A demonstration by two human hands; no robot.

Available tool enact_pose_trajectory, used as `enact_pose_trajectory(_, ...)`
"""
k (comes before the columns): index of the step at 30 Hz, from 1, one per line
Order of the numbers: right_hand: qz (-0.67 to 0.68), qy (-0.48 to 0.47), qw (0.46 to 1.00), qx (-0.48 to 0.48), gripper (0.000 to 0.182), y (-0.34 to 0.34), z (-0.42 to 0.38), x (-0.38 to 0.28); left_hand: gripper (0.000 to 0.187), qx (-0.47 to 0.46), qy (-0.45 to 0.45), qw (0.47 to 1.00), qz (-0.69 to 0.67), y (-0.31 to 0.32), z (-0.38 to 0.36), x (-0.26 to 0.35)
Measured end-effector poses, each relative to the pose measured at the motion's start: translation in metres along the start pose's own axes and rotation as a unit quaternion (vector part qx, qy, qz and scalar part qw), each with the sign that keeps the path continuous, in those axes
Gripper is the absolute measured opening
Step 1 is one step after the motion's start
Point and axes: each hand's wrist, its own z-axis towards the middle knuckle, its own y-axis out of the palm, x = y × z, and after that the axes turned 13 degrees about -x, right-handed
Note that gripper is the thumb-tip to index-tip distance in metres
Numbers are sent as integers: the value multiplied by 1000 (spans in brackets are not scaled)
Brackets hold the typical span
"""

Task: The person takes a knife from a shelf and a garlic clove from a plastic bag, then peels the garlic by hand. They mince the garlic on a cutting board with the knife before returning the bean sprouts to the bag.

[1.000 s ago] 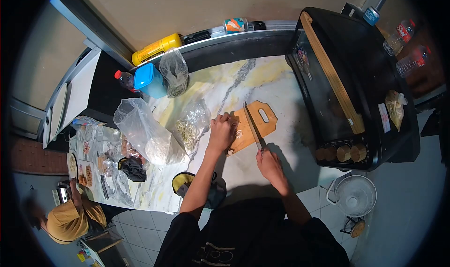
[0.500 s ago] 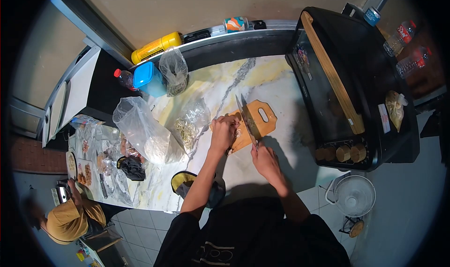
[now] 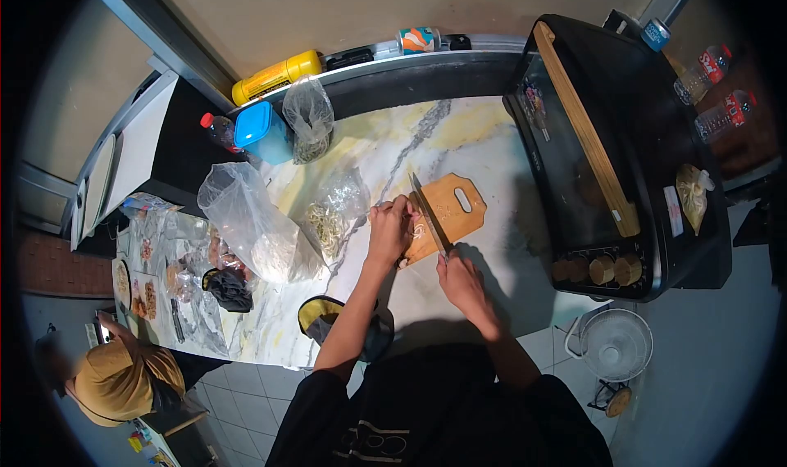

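A wooden cutting board (image 3: 467, 217) with a slotted handle lies at an angle on the marble counter. My right hand (image 3: 461, 280) is closed round the handle of a kitchen knife (image 3: 429, 215), whose blade slants across the board, its tip pointing away from me. Just left of the blade, the curled fingers of my left hand (image 3: 391, 226) press down at the board's edge; I cannot tell what small piece they hold. Pale thin slices (image 3: 419, 231) lie between those fingers and the blade. Small crumbs dot the board right of the knife.
Bean sprouts in a clear bag (image 3: 329, 221) and a large plastic bag (image 3: 258, 229) lie to the left. A blue-lidded container (image 3: 261, 131) stands behind them. On the right is a black oven (image 3: 611, 156). Another person (image 3: 123, 377) is at the counter's far left.
The knife blade has shifted slightly left, closer to my left fingers. My left hand stays at the board's edge. The other person's arm has moved back from the plates.
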Motion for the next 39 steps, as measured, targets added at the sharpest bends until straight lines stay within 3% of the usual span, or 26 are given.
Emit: enact_pose_trajectory(39, -21, 21, 998, 51, 28, 24, -8, 21, 19, 0, 6, 998, 62, 4, 1, 6)
